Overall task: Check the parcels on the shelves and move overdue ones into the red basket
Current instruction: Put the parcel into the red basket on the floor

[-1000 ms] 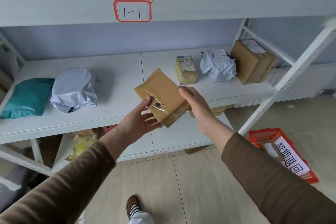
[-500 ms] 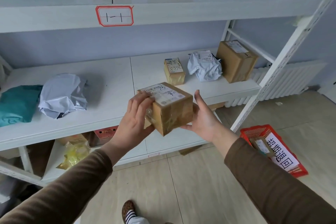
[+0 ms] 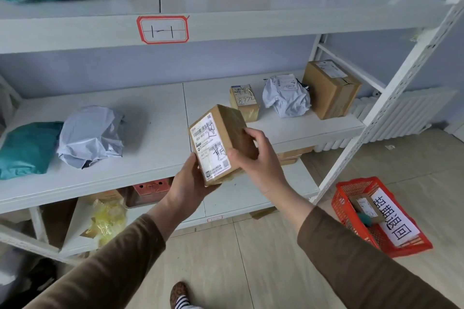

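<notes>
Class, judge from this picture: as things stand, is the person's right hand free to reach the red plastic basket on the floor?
Probably not yet. The right hand grips the brown cardboard parcel together with the left hand. The red plastic basket sits low on the right with bare floor around it, so only that grip hinders.

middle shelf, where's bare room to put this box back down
The widest bare patch on the middle shelf lies between the white poly bag and the small labelled box. The right end is crowded: small labelled box, crumpled white bag and big carton sit close together.
</notes>
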### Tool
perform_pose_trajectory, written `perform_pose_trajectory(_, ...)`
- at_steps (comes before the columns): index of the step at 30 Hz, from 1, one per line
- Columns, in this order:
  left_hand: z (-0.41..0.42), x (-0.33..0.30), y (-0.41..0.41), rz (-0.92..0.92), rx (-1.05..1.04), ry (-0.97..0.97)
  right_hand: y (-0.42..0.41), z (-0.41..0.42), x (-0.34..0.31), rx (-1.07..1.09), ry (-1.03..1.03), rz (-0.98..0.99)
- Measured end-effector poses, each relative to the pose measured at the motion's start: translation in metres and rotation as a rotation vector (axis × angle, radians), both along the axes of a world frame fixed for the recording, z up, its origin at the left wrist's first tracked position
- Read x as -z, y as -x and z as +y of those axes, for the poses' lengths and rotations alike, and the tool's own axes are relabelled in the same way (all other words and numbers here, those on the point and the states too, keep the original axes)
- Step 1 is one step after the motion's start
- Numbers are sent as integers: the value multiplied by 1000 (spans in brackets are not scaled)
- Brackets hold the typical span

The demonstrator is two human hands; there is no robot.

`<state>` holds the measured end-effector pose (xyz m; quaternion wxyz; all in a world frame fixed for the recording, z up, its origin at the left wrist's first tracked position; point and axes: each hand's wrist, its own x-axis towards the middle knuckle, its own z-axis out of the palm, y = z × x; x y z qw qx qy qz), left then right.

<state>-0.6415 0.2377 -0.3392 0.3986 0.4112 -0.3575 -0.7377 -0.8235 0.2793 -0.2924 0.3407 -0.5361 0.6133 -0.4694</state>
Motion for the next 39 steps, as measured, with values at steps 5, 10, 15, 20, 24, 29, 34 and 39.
perform_pose_trajectory(5,0,0,4,37,18,58,-26,12,-4,6,308,605)
perform_pose_trajectory(10,-2,-5,-2,-13,-101,86,-23,9,14,-68,302,522)
perform_pose_trajectory(15,11,-11,-1,-208,-56,387,2,-1,33,-93,48,-62)
perform_pose_trajectory(20,23,-11,13,-299,16,601,16,-2,32,-16,-116,-444)
perform_pose_trajectory(24,20,-12,15,-326,1,540,21,-4,24,-20,-134,-415)
perform_pose_trajectory(29,16,-28,24,-185,4,320,22,-5,16,-9,-130,-458)
perform_pose_trajectory(34,15,-31,38,-131,10,216,25,-7,16,13,-139,-538)
perform_pose_trajectory(39,14,-27,45,-113,30,211,35,-3,21,22,-123,-583)
